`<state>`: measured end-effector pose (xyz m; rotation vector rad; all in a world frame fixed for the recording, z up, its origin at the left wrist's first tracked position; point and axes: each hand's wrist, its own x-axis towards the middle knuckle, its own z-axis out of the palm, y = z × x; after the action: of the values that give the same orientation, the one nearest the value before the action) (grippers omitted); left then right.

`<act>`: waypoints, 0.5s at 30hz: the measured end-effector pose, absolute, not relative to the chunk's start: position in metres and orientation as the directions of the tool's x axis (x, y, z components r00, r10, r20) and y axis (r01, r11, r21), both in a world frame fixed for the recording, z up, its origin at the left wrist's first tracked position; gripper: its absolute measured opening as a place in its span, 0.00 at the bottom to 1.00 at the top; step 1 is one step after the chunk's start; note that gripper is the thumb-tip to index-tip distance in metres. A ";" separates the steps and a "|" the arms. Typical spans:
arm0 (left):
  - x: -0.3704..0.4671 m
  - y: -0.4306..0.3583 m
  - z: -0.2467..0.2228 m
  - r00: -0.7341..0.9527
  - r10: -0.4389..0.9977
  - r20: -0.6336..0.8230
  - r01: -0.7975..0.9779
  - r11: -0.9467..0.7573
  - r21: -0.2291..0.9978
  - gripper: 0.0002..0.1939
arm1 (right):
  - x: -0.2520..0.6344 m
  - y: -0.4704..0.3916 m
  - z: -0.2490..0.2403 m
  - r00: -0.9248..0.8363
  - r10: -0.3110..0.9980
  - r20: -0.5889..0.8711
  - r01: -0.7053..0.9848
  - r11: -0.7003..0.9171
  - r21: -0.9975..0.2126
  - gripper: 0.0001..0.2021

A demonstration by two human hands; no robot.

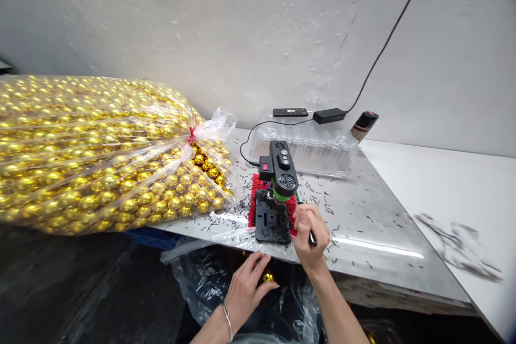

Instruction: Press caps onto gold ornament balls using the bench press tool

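My right hand (312,232) is closed around the black-tipped lever handle (312,239) of a small bench drill press. The black-and-green drill press (284,166) stands upright, its black base (266,220) near the table's front edge on a red mat (253,209). Below that edge, my left hand (246,282) has its thumb and fingers spread. One shiny gold ball (268,276) shows in the gap between them; whether it touches the hand I cannot tell. Under this hand hangs an open clear plastic bag (201,274).
A large tied clear sack of gold balls (100,156) fills the left side. Behind the press are a clear plastic tray (306,148), a power adapter (329,115) and a spray can (364,126). Black shavings litter the metal table (374,209); white gloves (463,244) lie right.
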<state>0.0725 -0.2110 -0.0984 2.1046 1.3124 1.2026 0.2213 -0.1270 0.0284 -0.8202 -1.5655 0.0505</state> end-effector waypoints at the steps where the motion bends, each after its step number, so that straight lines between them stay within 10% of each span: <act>1: 0.067 -0.202 -0.092 0.147 0.874 0.463 0.532 -0.465 0.708 0.18 | 0.221 -0.127 0.028 0.061 0.519 0.852 0.458 0.744 -0.486 0.12; 6: 0.018 -0.112 -0.026 -0.139 0.886 0.443 0.589 -0.286 0.756 0.10 | 0.221 -0.127 0.027 0.061 0.518 0.853 0.458 0.745 -0.485 0.13; 15: -0.042 0.001 0.009 0.166 0.983 0.082 0.656 -0.172 0.735 0.08 | 0.222 -0.126 0.021 0.031 0.505 0.863 0.481 0.749 -0.456 0.12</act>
<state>-0.0418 0.0008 0.0086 1.8979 1.5462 0.7726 0.2216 -0.1258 0.0214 -0.8124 -1.5969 0.0218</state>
